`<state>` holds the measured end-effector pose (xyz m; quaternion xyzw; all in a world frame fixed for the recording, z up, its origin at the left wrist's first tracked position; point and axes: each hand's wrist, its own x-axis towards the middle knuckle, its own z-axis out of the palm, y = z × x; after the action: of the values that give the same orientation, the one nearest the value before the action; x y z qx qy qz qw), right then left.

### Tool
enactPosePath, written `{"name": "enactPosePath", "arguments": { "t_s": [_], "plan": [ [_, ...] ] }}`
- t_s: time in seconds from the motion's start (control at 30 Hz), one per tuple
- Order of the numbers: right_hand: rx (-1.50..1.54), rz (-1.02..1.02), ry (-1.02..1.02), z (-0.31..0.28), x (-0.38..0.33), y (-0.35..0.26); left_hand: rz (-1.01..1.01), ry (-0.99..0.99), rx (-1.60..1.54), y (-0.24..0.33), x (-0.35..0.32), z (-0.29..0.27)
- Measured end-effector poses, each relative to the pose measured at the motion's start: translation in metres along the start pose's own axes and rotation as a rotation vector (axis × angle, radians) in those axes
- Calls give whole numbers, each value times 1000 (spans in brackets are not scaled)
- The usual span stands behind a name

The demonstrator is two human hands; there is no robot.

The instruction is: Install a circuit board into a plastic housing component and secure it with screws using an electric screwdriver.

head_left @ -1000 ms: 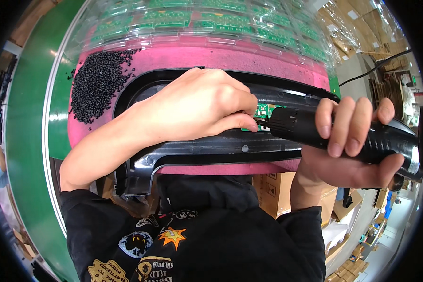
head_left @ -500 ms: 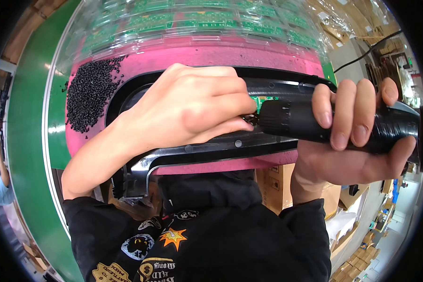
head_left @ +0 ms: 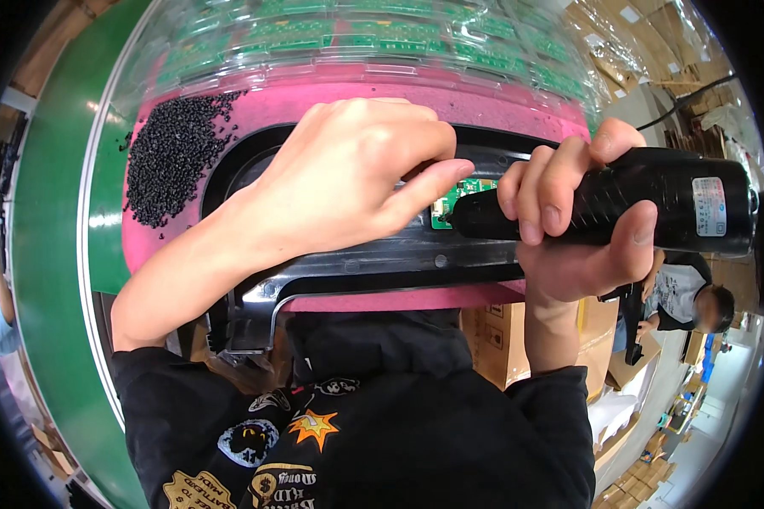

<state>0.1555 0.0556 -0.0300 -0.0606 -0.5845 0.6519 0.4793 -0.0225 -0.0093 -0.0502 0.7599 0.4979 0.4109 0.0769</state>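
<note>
My right hand (head_left: 573, 212) is wrapped round a black electric screwdriver (head_left: 675, 199), held lying nearly level with its nose pointing left. That nose sits over the edge of a small green circuit board (head_left: 440, 209) inside a long black plastic housing (head_left: 356, 271). Just left of the board, my left hand (head_left: 356, 178) hovers over the housing with curled fingers and the thumb close to the index finger. Whatever it may hold is hidden. The screwdriver's tip meets the board near a dark spot, too small to make out.
A heap of small black screws (head_left: 174, 157) lies on the pink mat (head_left: 399, 300) at the left. Clear plastic trays (head_left: 382, 42) with green boards stand along the far side. Cardboard boxes (head_left: 492, 343) are below the near edge. Another person (head_left: 683, 293) is at the right.
The screwdriver's nose has moved slightly left and down onto the board, and its rear has swung nearer. My left hand has drawn back from the tip, uncovering more of the board.
</note>
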Motion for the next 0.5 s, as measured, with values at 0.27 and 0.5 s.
{"name": "enactPosePath", "arguments": {
  "t_s": [0.27,0.5],
  "plan": [
    [-121,117,-147,9,-1,-6,-178,-23,-36,4,-1,-2],
    [-234,105,-125,17,0,-1,-143,-113,18,-1,-6,-1]
  ]
}}
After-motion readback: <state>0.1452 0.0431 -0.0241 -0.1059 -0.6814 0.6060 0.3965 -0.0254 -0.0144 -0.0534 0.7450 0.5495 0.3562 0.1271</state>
